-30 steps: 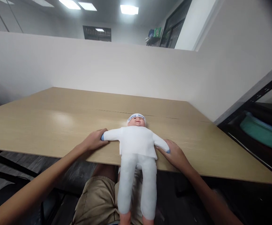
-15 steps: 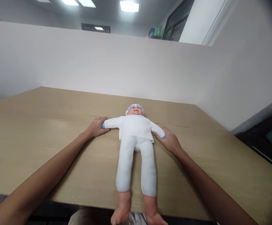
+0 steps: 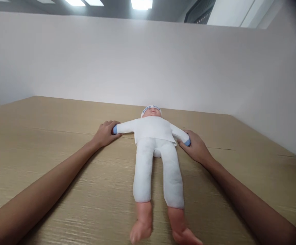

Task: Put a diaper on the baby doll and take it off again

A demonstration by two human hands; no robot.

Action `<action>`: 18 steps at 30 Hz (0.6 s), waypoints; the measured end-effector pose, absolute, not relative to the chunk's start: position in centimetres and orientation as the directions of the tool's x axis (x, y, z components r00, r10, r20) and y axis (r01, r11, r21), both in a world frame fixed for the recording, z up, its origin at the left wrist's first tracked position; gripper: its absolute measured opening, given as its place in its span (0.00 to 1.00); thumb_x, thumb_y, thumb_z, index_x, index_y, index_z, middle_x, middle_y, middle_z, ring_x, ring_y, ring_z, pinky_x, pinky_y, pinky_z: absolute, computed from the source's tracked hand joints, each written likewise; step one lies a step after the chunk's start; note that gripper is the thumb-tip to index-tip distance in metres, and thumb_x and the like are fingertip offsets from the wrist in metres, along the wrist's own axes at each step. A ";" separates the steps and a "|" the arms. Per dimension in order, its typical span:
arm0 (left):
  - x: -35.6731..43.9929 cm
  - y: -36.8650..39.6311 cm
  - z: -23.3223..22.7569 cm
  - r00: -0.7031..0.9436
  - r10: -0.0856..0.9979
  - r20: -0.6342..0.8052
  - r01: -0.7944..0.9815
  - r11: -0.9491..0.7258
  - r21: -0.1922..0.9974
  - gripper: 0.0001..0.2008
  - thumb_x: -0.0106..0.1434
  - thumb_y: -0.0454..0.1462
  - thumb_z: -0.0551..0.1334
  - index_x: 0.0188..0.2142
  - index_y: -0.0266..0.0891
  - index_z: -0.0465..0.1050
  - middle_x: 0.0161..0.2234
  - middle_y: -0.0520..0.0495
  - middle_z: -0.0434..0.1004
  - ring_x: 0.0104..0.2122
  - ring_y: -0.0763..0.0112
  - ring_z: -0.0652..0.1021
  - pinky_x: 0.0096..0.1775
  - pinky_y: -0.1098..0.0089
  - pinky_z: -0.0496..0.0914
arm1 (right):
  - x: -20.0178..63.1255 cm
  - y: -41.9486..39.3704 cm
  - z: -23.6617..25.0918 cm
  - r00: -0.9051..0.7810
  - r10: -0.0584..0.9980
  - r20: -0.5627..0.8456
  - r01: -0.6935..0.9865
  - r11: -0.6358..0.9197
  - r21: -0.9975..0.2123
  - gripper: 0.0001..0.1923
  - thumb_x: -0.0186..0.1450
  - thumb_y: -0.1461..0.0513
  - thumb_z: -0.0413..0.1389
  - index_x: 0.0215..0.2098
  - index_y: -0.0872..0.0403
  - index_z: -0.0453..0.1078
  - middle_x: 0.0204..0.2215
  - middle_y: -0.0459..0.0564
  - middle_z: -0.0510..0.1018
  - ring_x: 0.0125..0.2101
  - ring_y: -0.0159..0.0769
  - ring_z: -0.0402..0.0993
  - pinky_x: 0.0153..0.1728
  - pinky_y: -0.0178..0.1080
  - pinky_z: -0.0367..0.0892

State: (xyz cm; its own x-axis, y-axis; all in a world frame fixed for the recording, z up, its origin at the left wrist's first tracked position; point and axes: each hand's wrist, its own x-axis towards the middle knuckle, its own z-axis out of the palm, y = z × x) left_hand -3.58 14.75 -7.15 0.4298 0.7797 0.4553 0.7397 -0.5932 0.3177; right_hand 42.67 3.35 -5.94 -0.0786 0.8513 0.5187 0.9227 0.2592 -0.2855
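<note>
1. Doll (image 3: pixel 155 149): lies flat on its back on the table (image 3: pixel 48 143), approx. centre of the visible top, slightly toward the right edge. Head points to the far edge, near the white partition wall (image 3: pixel 148 61); feet point to the near edge.

2. Doll parts: white cap with blue lettering (text too small to read), white top, white trousers, bare pink lower legs and feet. Arms spread out left and right, each ending in a blue cuff. Legs straight, slightly apart. Feet lie on the top close to the near edge; the right foot is cut off by the lower border of the view.

3. Left hand (image 3: pixel 105 133): closed around the end of the doll arm on the left side, at the blue cuff. Fingers curl over the cuff; hand rests on the table. Forearm extends diagonally back to the near left corner.

4. Right hand (image 3: pixel 196 148): closed around the end of the doll arm on the right side, at the blue cuff, thumb on top. Hand rests on the table. Forearm runs to the near right corner.

5. Table: light wood-grain top, with a thin seam line running left-right under the doll at approx. shoulder level.

6. Background: ceiling lights (image 3: pixel 140 3) visible above the partition wall.
</note>
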 end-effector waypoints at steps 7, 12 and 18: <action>-3.7 13.2 -7.2 0.395 0.821 0.412 0.756 -0.545 0.363 0.33 0.68 0.61 0.63 0.62 0.45 0.72 0.55 0.40 0.79 0.56 0.45 0.74 0.59 0.49 0.65 | 43.5 3.3 -7.4 -0.086 0.845 0.528 0.945 0.236 -0.225 0.30 0.74 0.43 0.53 0.66 0.50 0.69 0.61 0.59 0.78 0.57 0.60 0.73 0.59 0.57 0.66; -4.4 11.4 -8.1 0.299 0.846 0.442 0.781 -0.483 0.396 0.35 0.68 0.60 0.63 0.65 0.41 0.68 0.62 0.36 0.74 0.60 0.44 0.71 0.62 0.49 0.65 | 44.0 2.1 -8.4 0.070 0.850 0.522 0.958 0.088 -0.272 0.34 0.73 0.45 0.55 0.69 0.55 0.66 0.61 0.65 0.76 0.59 0.60 0.71 0.60 0.57 0.66; -5.1 8.0 -8.6 0.211 0.880 0.426 0.815 -0.399 0.420 0.31 0.73 0.54 0.57 0.66 0.37 0.68 0.63 0.31 0.73 0.62 0.41 0.70 0.63 0.47 0.65 | 43.1 0.9 -7.5 0.198 0.861 0.468 0.951 -0.054 -0.303 0.22 0.72 0.50 0.57 0.54 0.58 0.76 0.53 0.67 0.79 0.53 0.58 0.74 0.56 0.54 0.68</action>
State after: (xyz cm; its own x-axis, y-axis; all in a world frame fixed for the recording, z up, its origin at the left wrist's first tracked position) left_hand -5.05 7.97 -8.64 0.2110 0.8799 0.4258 0.8152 -0.3988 0.4200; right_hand 43.12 0.93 -7.54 0.1976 0.8615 0.4678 0.9515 -0.0538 -0.3029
